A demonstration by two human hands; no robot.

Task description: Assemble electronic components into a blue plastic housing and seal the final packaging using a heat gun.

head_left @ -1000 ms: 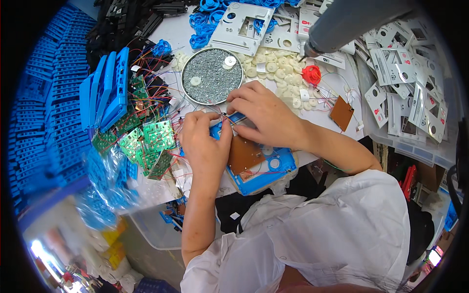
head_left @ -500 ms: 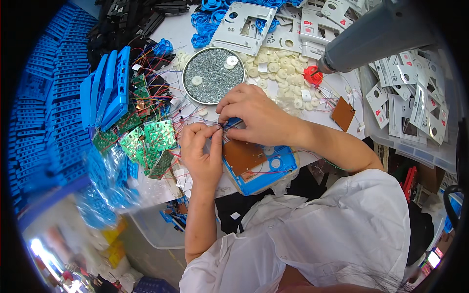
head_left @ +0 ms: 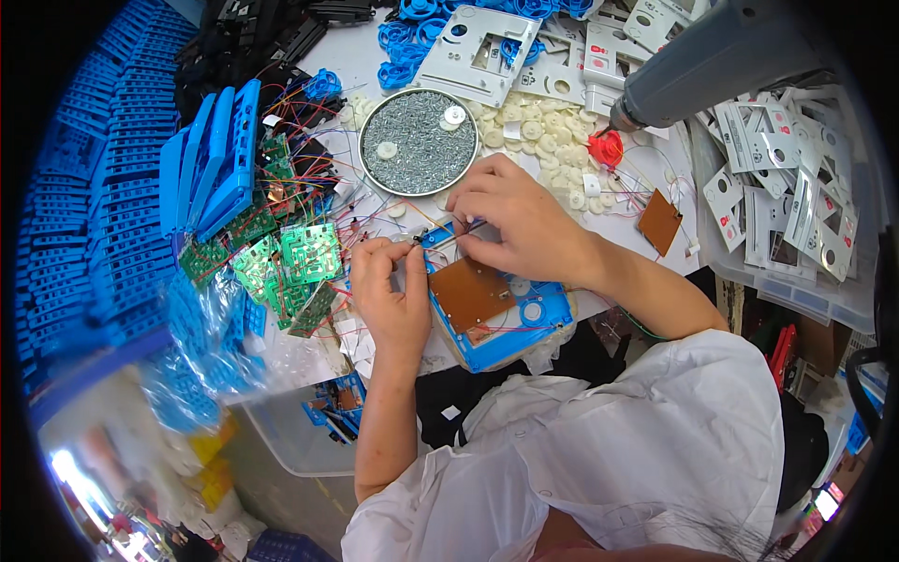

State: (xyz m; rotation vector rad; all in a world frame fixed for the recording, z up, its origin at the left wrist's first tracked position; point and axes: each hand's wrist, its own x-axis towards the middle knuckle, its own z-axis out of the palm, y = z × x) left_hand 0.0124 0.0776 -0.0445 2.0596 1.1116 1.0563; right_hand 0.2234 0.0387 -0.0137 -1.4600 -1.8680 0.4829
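— Blue housing w/ brown board sits at worktop edge under your hands, both pinching thin wires.
— Nearby?
— Screw dish behind, green boards left, grey driver overhead.

Round tray of screws, green circuit boards, grey power screwdriver.

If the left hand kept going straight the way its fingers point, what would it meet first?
Probably the round metal dish of screws. The left hand points up the bench from the blue frame, across loose wires; depth is hard to judge.
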